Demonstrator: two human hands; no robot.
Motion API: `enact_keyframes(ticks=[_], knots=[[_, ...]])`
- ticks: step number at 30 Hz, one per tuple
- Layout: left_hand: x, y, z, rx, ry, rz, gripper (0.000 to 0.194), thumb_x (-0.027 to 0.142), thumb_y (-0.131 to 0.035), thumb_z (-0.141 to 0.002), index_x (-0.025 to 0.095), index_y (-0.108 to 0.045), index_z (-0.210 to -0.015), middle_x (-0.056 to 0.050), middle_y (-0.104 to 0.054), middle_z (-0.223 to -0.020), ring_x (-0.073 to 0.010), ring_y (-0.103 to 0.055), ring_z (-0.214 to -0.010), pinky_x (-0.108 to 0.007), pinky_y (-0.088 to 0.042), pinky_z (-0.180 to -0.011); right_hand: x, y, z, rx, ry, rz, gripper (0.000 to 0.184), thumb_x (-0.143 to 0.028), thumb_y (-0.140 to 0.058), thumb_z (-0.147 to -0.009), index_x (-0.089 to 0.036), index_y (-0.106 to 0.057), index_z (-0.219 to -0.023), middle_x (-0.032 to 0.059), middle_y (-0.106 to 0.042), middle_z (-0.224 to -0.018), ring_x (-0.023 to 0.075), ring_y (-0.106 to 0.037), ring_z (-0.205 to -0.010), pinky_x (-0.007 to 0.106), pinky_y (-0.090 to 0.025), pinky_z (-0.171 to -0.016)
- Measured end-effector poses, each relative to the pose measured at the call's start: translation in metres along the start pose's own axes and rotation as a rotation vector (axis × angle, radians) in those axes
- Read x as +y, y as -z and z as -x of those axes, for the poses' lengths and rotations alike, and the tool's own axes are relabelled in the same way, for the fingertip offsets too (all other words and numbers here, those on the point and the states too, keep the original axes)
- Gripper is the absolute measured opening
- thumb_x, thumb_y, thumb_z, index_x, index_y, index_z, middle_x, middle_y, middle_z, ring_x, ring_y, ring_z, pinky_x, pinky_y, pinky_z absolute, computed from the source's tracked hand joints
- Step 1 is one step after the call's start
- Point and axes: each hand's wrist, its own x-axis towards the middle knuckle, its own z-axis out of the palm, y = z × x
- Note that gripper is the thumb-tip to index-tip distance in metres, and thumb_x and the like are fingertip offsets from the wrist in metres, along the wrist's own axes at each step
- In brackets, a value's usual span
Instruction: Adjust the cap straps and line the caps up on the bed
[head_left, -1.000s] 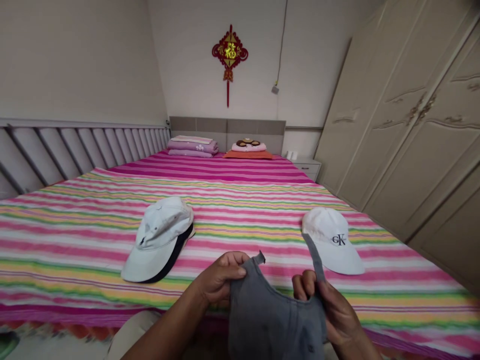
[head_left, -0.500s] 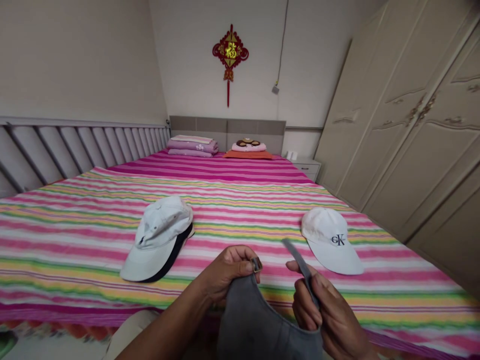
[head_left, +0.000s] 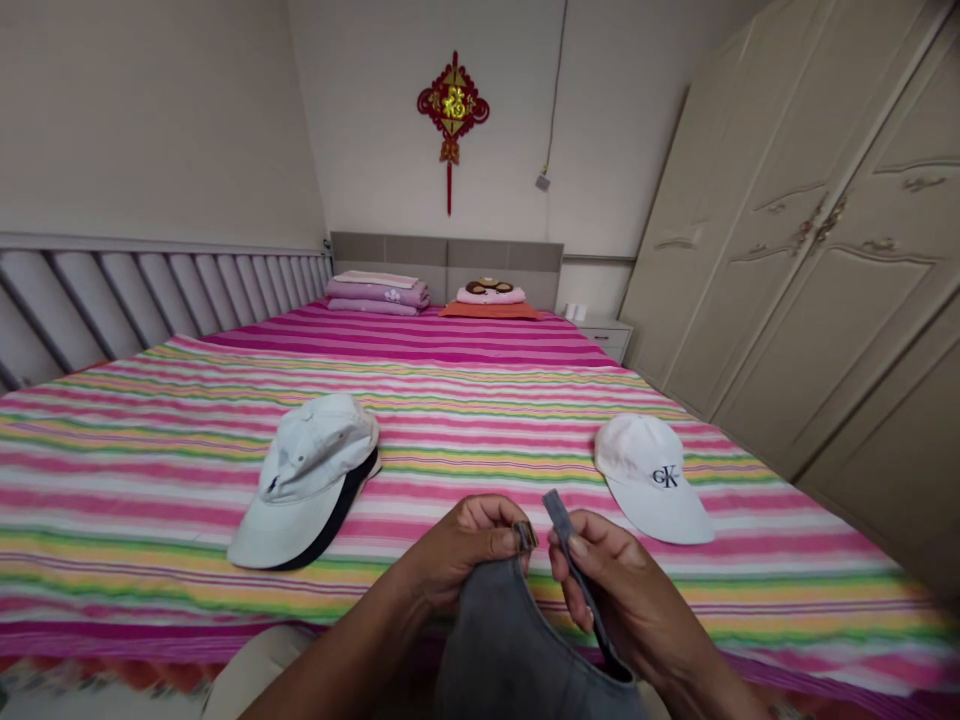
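A grey cap is between my two hands at the bottom middle, its lower part cut off by the frame. My left hand is closed on the cap's buckle end, the small metal buckle showing past the thumb. Pinched in my right hand is the cap's loose strap, its tip pointing up beside the buckle, a small gap apart. To the left lies a white cap stacked over a dark one. A white cap with black letters rests at the right.
The caps lie on a bed with a striped sheet. Folded bedding and a pink folded item sit by the headboard. A railing runs along the left; a wardrobe stands at the right.
My right hand has slid its grip along the strap and moved left, bringing the strap's tip close to the buckle. My left hand has shifted onto the buckle end. The view has turned slightly right.
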Motion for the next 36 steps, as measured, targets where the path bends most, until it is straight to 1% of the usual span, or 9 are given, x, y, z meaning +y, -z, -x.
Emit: enact_keyframes(ticks=[2, 5, 7, 12, 16, 20, 26, 32, 36], knots=[[0.0, -0.001, 0.0, 0.021, -0.022, -0.011, 0.021, 0.025, -0.073, -0.059, 0.011, -0.065, -0.071, -0.004, -0.063, -0.063, -0.0068, -0.052, -0.05, -0.016, -0.035, -0.045, -0.002, -0.002, -0.004, 0.016, -0.002, -0.006, 0.022, -0.035, -0.065, -0.071, -0.016, -0.056, -0.076, -0.0027, -0.056, -0.057, 0.0017, -0.039, -0.032, 0.013, -0.024, -0.033], [0.0, -0.002, 0.0, 0.064, -0.043, -0.003, 0.02, 0.022, -0.074, -0.057, 0.009, -0.066, -0.07, -0.005, -0.064, -0.065, -0.0076, -0.054, -0.055, -0.016, -0.037, -0.05, -0.001, -0.005, -0.009, 0.013, -0.015, 0.015, 0.024, -0.036, -0.064, -0.072, -0.015, -0.053, -0.069, -0.0061, -0.049, -0.045, -0.0006, -0.025, -0.028, 0.013, -0.012, -0.03], [-0.001, -0.002, 0.0, 0.068, -0.045, 0.02, 0.019, 0.02, -0.074, -0.057, 0.009, -0.066, -0.069, -0.004, -0.064, -0.062, -0.0074, -0.055, -0.054, -0.015, -0.037, -0.05, 0.002, -0.006, -0.011, -0.001, -0.031, 0.0, 0.026, -0.037, -0.064, -0.072, -0.015, -0.052, -0.066, -0.0079, -0.045, -0.04, -0.0004, -0.021, -0.027, 0.014, -0.01, -0.03], [-0.006, -0.001, -0.004, 0.039, -0.092, 0.107, 0.019, 0.015, -0.074, -0.056, 0.011, -0.062, -0.07, -0.004, -0.065, -0.06, -0.009, -0.058, -0.054, -0.016, -0.04, -0.052, 0.011, -0.009, -0.013, 0.002, -0.045, -0.156, 0.026, -0.033, -0.067, -0.069, -0.014, -0.051, -0.063, -0.004, -0.055, -0.053, -0.001, -0.028, -0.029, 0.014, -0.017, -0.032], [-0.01, 0.0, -0.005, 0.022, -0.096, 0.16, 0.017, 0.013, -0.072, -0.059, 0.012, -0.059, -0.071, -0.005, -0.066, -0.059, -0.0085, -0.059, -0.052, -0.014, -0.04, -0.05, 0.016, -0.009, -0.013, -0.095, -0.102, -0.248, 0.021, -0.031, -0.066, -0.071, -0.013, -0.055, -0.066, -0.0089, -0.043, -0.04, -0.0013, -0.021, -0.027, 0.013, -0.017, -0.031], [-0.012, 0.0, -0.004, 0.027, -0.094, 0.167, 0.014, 0.012, -0.07, -0.061, 0.011, -0.059, -0.069, -0.005, -0.066, -0.058, -0.0089, -0.059, -0.051, -0.015, -0.042, -0.05, 0.018, -0.009, -0.013, -0.115, -0.118, -0.302, 0.018, -0.028, -0.066, -0.07, -0.014, -0.055, -0.068, -0.0096, -0.043, -0.039, -0.0015, -0.019, -0.026, 0.012, -0.016, -0.029], [-0.014, 0.002, -0.004, 0.047, -0.072, 0.174, 0.012, 0.013, -0.071, -0.061, 0.011, -0.06, -0.068, -0.005, -0.066, -0.057, -0.0084, -0.059, -0.049, -0.014, -0.042, -0.047, 0.019, -0.006, -0.013, -0.136, -0.134, -0.271, 0.018, -0.028, -0.065, -0.072, -0.012, -0.057, -0.068, -0.01, -0.04, -0.034, -0.0013, -0.018, -0.024, 0.012, -0.016, -0.028], [-0.014, 0.003, -0.003, 0.081, -0.043, 0.186, 0.015, 0.015, -0.073, -0.058, 0.011, -0.063, -0.067, -0.005, -0.066, -0.057, -0.0083, -0.059, -0.049, -0.014, -0.042, -0.047, 0.018, -0.004, -0.013, -0.129, -0.177, -0.258, 0.02, -0.027, -0.068, -0.068, -0.014, -0.054, -0.064, -0.0102, -0.04, -0.033, -0.0014, -0.018, -0.023, 0.012, -0.014, -0.028], [-0.014, 0.004, -0.001, 0.145, -0.009, 0.191, 0.019, 0.014, -0.076, -0.053, 0.011, -0.063, -0.066, -0.003, -0.065, -0.058, -0.0078, -0.057, -0.048, -0.015, -0.042, -0.048, 0.017, -0.002, -0.015, -0.094, -0.156, -0.164, 0.021, -0.028, -0.07, -0.065, -0.014, -0.054, -0.064, -0.0094, -0.042, -0.034, -0.0015, -0.021, -0.025, 0.012, -0.013, -0.029]])
